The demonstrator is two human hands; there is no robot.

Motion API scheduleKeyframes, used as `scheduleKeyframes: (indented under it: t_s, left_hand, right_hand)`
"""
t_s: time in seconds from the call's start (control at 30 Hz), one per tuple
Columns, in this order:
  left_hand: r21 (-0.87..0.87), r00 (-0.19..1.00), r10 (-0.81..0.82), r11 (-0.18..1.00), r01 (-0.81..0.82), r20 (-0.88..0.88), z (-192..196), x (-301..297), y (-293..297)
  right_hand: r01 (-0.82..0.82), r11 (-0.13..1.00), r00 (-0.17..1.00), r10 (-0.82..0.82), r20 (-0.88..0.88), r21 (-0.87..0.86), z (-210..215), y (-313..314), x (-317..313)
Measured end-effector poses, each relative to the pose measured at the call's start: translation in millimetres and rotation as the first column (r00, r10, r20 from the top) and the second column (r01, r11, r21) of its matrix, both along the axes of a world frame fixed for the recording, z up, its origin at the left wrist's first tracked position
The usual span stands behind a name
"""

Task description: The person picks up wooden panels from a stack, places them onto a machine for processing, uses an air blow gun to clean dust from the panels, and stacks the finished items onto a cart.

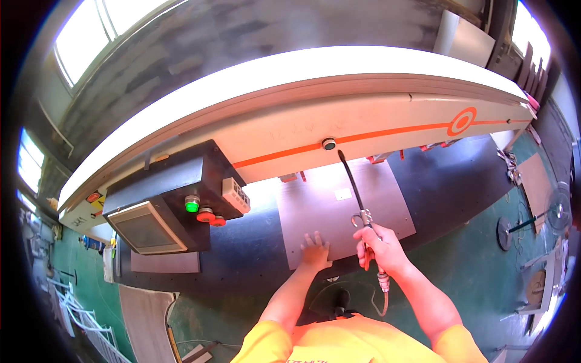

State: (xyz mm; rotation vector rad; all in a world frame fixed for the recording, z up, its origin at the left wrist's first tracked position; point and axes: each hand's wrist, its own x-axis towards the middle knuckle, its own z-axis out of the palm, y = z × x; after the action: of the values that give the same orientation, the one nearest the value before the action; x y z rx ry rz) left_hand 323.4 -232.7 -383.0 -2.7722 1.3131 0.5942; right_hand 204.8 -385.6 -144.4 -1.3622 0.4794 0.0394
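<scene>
My right hand (385,247) is wrapped round the handle of an air blow gun (356,192). Its long dark nozzle points away from me, up toward the front of the machine, and a hose hangs from the bottom of its grip. With fingers spread, my left hand (316,250) lies flat on the near part of a greyish-pink sheet (345,227). That sheet rests on the machine's dark table (242,266) and reaches back under the beam. A small white label (343,194) sits on the sheet, beyond my left hand.
A long cream machine beam (284,151) with an orange stripe and a round button spans the far side. From its left hangs a black control box (181,175) with a screen, a lit green button and red knobs. A floor fan (557,206) stands at right.
</scene>
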Motion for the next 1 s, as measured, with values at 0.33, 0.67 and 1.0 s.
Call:
scheduleKeyframes:
  t_s: [0.33,0.67,1.0]
  left_hand:
    - [0.029,0.998,0.051,0.998,-0.05,-0.047,0,2,-12]
    - [0.029,0.998,0.05,0.998,-0.049,-0.033,11,-6,-10]
    - [-0.026,0.996,0.076,0.997,-0.077,-0.038,11,-12,-2]
  right_hand:
    - [-0.004,0.992,1.0,0.007,-0.021,0.123,-9,-8,-18]
    - [0.25,0.966,0.933,-0.225,-0.282,0.058,-124,-41,-178]
    - [0.206,0.978,0.966,-0.2,-0.163,0.024,-76,-10,-147]
